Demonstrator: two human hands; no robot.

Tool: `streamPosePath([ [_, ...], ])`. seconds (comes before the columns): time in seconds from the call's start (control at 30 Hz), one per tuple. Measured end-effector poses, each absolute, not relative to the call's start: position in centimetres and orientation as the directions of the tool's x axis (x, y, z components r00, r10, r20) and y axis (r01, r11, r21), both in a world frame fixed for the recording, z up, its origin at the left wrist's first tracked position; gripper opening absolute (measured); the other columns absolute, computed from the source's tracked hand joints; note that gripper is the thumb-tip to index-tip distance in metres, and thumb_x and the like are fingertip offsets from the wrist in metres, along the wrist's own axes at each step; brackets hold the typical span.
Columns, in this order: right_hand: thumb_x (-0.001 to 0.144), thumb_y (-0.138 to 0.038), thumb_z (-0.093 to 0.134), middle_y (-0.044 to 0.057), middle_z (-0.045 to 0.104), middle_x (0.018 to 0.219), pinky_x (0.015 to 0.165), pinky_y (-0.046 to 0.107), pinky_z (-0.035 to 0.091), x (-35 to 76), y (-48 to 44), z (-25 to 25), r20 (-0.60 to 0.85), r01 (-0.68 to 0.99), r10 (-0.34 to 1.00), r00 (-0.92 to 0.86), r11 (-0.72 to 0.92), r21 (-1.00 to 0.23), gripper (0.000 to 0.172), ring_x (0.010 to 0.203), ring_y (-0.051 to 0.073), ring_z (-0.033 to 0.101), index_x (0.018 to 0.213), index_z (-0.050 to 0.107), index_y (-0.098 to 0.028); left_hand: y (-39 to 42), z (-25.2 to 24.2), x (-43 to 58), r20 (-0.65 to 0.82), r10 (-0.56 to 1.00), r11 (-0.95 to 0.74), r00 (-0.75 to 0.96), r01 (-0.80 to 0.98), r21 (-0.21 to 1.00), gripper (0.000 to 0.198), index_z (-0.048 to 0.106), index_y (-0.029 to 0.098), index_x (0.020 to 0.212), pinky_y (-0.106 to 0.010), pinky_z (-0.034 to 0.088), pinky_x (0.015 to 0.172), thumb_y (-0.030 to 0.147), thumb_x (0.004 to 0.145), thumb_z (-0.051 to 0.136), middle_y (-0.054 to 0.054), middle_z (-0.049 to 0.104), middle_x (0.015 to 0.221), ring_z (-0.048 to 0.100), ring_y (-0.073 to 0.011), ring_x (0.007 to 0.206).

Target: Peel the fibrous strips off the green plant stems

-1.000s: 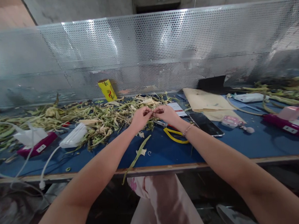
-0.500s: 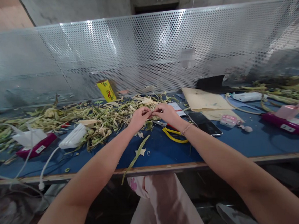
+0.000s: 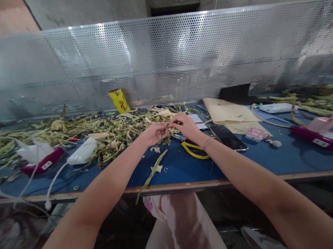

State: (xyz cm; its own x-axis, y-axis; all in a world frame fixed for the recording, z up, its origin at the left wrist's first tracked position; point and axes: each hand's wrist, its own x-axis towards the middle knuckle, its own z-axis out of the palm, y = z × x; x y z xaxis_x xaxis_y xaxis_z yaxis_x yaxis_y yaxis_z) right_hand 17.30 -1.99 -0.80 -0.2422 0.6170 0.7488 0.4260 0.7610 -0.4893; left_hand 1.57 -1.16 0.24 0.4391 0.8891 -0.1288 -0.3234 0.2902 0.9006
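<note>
My left hand (image 3: 155, 133) and my right hand (image 3: 185, 125) meet fingertip to fingertip over the front of a heap of dried green and pale plant pieces (image 3: 118, 129). Thumb and fingers of the right hand pinch a small pale-green plant piece (image 3: 173, 130). The left fingers are bent and drawn together against the right fingertips; what they grip is hidden. Just below the right hand lies a pair of scissors with yellow handles (image 3: 195, 152), blades partly covered. Nearer the table edge is a long green leaf strip (image 3: 154, 171) beside a pale scrap (image 3: 158, 168).
On the blue table (image 3: 183, 174) are a white power bank (image 3: 82, 151), purple power strips (image 3: 43, 164) with cables, a phone (image 3: 228, 137), a pink case (image 3: 254, 134), brown paper (image 3: 227, 111) and a yellow box (image 3: 119, 101). A perforated metal screen (image 3: 165, 60) closes the back.
My left hand has turned, its palm showing more and its fingers stretching further toward the right hand. My right hand stays nearly in place, still pinching.
</note>
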Motion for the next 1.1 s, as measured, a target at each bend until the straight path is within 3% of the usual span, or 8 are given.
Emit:
streamPosePath([
  [0.2, 0.072, -0.023, 0.060, 0.000, 0.054, 0.064, 0.057, 0.025, 0.037, 17.2, -1.9, -0.8, 0.729, 0.331, 0.640, -0.245, 0.762, -0.557, 0.013, 0.063, 0.012, 0.047, 0.062, 0.055, -0.018, -1.3, 0.2, 1.7, -0.111, 0.875, 0.262, 0.472, -0.268, 0.927, 0.015, 0.058, 0.009, 0.067, -0.015, 0.048, 0.055, -0.004, 0.071, 0.051, 0.001, 0.057, 0.053, 0.055, -0.0036, 0.046],
  [0.47, 0.067, -0.033, 0.062, -0.001, 0.054, 0.064, 0.061, 0.026, 0.040, 17.1, -2.4, -0.3, 0.610, 0.193, 0.749, -0.260, 0.659, -0.727, 0.017, 0.062, 0.010, 0.048, 0.064, 0.054, -0.018, -1.2, -0.3, 1.5, 0.007, 0.862, 0.160, 0.508, -0.285, 0.945, 0.008, 0.060, 0.011, 0.070, -0.016, 0.047, 0.056, 0.004, 0.066, 0.063, 0.002, 0.058, 0.057, 0.053, -0.0031, 0.049],
  [0.67, 0.064, -0.038, 0.063, -0.002, 0.051, 0.061, 0.056, 0.025, 0.038, 17.2, -2.4, -0.3, 0.543, 0.143, 0.791, -0.280, 0.594, -0.792, 0.023, 0.057, 0.009, 0.045, 0.065, 0.053, -0.018, -1.4, -0.1, 1.6, 0.060, 0.863, 0.072, 0.502, -0.240, 0.968, 0.014, 0.060, 0.011, 0.068, -0.019, 0.047, 0.057, 0.011, 0.059, 0.071, 0.003, 0.056, 0.058, 0.053, -0.0039, 0.052],
  [0.97, 0.075, -0.033, 0.049, -0.002, 0.048, 0.063, 0.054, 0.025, 0.039, 17.0, -2.2, -0.6, 0.495, 0.217, 0.826, -0.270, 0.553, -0.805, 0.015, 0.056, 0.010, 0.044, 0.072, 0.050, -0.019, -1.7, -0.1, 2.6, 0.207, 0.876, -0.150, 0.435, -0.160, 0.976, 0.012, 0.052, 0.013, 0.068, -0.022, 0.043, 0.062, 0.012, 0.063, 0.063, 0.003, 0.053, 0.061, 0.051, -0.0061, 0.058],
  [1.1, 0.074, -0.027, 0.052, 0.000, 0.048, 0.070, 0.066, 0.028, 0.040, 16.8, -2.6, -0.4, 0.612, 0.354, 0.737, -0.288, 0.676, -0.646, 0.011, 0.068, 0.013, 0.046, 0.067, 0.048, -0.019, -1.1, -0.7, 2.6, 0.302, 0.864, -0.297, 0.404, -0.077, 0.952, 0.011, 0.049, 0.014, 0.066, -0.021, 0.040, 0.062, 0.010, 0.062, 0.058, 0.004, 0.049, 0.060, 0.047, -0.0059, 0.058],
])
